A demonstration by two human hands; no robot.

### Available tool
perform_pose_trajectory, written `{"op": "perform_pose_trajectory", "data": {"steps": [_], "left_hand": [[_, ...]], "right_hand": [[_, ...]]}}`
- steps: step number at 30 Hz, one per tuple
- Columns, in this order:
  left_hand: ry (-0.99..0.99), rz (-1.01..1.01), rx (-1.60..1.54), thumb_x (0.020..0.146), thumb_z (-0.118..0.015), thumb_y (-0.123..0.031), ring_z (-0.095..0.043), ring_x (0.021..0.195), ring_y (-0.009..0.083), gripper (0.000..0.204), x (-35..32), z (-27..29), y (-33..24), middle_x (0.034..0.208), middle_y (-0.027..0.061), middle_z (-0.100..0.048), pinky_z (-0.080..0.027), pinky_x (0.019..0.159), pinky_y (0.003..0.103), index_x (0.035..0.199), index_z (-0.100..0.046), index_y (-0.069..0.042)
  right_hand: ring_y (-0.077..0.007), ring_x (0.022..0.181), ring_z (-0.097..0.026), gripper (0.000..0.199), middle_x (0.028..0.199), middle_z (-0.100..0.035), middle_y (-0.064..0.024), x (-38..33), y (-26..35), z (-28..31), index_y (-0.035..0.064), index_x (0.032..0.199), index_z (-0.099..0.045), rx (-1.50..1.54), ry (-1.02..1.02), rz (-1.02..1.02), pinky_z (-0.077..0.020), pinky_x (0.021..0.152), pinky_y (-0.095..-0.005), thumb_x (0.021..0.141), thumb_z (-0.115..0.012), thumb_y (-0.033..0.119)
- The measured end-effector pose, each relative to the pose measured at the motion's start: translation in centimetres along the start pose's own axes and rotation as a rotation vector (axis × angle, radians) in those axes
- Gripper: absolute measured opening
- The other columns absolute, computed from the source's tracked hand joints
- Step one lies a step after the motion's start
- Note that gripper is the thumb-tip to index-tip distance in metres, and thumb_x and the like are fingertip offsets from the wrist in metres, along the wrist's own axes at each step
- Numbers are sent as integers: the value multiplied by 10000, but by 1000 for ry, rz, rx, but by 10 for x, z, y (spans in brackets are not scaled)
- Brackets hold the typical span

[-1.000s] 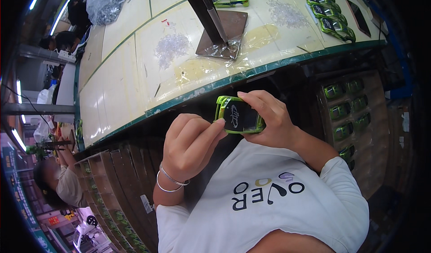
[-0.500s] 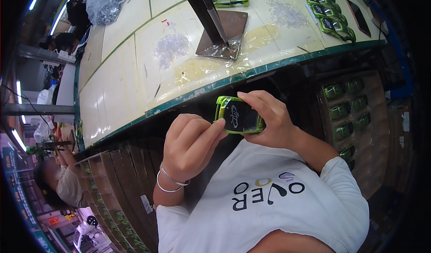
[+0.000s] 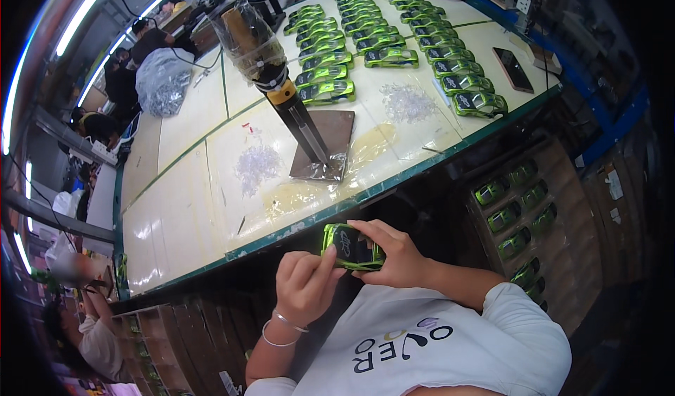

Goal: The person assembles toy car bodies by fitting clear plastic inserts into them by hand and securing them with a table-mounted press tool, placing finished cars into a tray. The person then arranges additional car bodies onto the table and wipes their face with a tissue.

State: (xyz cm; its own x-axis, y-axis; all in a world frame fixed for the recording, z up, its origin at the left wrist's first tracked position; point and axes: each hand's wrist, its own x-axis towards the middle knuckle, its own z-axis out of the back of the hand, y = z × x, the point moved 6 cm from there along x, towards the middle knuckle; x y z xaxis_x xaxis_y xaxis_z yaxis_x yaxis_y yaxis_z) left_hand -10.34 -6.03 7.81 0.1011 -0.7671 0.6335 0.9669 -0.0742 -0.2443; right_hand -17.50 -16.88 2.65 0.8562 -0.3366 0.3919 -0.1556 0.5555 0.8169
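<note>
A bright green toy car body (image 3: 347, 245) with a dark top and a pale design is held in front of my chest, just off the table's near edge. My right hand (image 3: 398, 257) grips it from the right, fingers along the far side and thumb on the near side. My left hand (image 3: 301, 286), with two bangles at the wrist, is closed in a pinch, its fingertips touching the car's left end. Whether a small piece sits between those fingertips is hidden.
Piles of small clear plastic pieces (image 3: 409, 105) (image 3: 257, 168) lie on the table (image 3: 184, 216). Between them, a black pen-like tool (image 3: 306, 132) stands over a brown plate (image 3: 339, 130). Rows of green car bodies (image 3: 380, 27), a phone (image 3: 513, 69) and a tray of car bodies (image 3: 562, 255) are around.
My view has tilted up, bringing more of the table and its car rows in. My hands sit lower in the picture, still on the same car body.
</note>
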Motion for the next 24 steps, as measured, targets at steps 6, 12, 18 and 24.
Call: {"op": "perform_pose_trajectory", "data": {"steps": [6,12,18,24], "left_hand": [[62,63,41,661,-609,-38,-458,605,216,293,-9,-15,6,681,71,-465,-382,552,309,940,-564,37],[-361,675,-590,753,-535,-21,-494,707,127,276,-53,-32,47,837,75,-510,-419,628,238,1022,-501,28],[-378,1180,-1400,826,-354,-170,-571,720,195,320,-73,-76,38,884,130,-554,-482,622,288,1035,-432,59],[-381,1211,-1419,819,-345,-174,-579,680,201,307,-87,-81,49,794,142,-567,-488,601,298,973,-446,72]], "right_hand": [[-251,811,-536,691,920,-503,-108,-5,-19,-9,60,1164,-390,98,-41,-92,-449,680,-311,542,-685,126],[-252,793,-529,691,921,-488,-109,2,-12,-16,54,1165,-386,-270,-12,53,-448,640,-311,545,-677,147],[-260,830,-529,606,945,-510,-134,-15,-29,-26,35,1121,-436,-171,229,-25,-421,718,-342,634,-658,318],[-260,753,-527,196,785,-538,-106,41,-93,108,34,862,-558,-425,-476,-95,-419,677,-335,678,-581,97]]}}
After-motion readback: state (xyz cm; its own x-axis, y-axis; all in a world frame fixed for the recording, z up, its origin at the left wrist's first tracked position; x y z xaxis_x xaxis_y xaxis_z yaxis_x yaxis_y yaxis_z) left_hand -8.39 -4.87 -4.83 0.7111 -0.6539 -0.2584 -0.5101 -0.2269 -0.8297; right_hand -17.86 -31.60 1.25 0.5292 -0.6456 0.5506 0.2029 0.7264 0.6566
